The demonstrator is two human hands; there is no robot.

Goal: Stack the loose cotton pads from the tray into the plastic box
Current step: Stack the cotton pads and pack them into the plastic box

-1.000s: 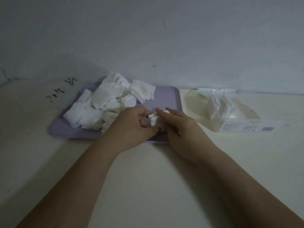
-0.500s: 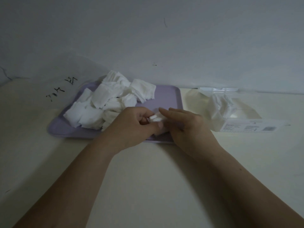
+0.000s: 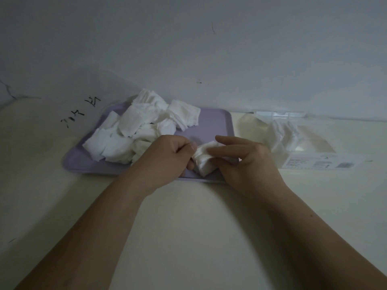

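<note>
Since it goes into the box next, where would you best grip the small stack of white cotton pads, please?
Probably across its flat faces, pinched from the right by the right hand: the small stack of white square cotton pads is soft and layered, so squeezing the faces keeps it together, and the clear plastic box lies on that side.

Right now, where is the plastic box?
In the head view, the box lies on the right, just right of the tray and beyond the right hand.
</note>
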